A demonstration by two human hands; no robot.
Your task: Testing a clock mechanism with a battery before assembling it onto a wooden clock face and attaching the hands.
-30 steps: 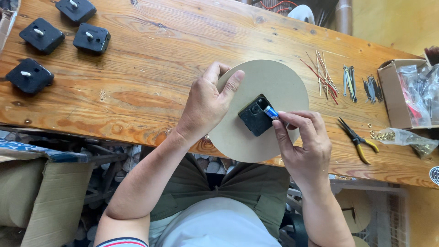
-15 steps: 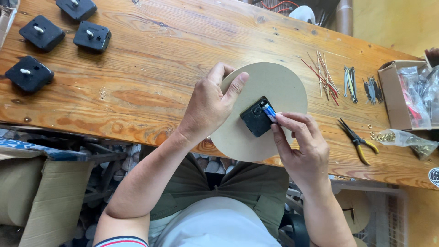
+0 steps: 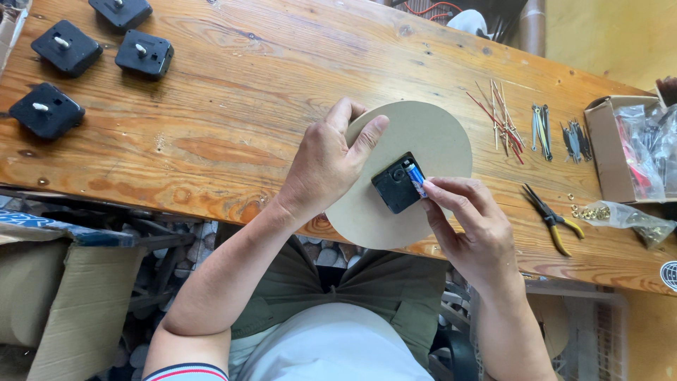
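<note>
Hands worked at a round tan disc (image 3: 430, 137) on the wooden table's (image 3: 233, 92) near edge. Left hand (image 3: 324, 166) gripped the disc's left rim; right hand's (image 3: 472, 229) fingertips (image 3: 431, 189) pinched a small battery (image 3: 415, 179) in the black clock mechanism (image 3: 393, 186) at the disc's centre.

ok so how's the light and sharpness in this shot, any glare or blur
Head view: even, soft daylight, no harsh glare; the long wooden workbench shows only a mild sheen. The round beige board, the square black clock mechanism and both hands are sharp, without motion blur. Shadows under the bench are darker.
</note>
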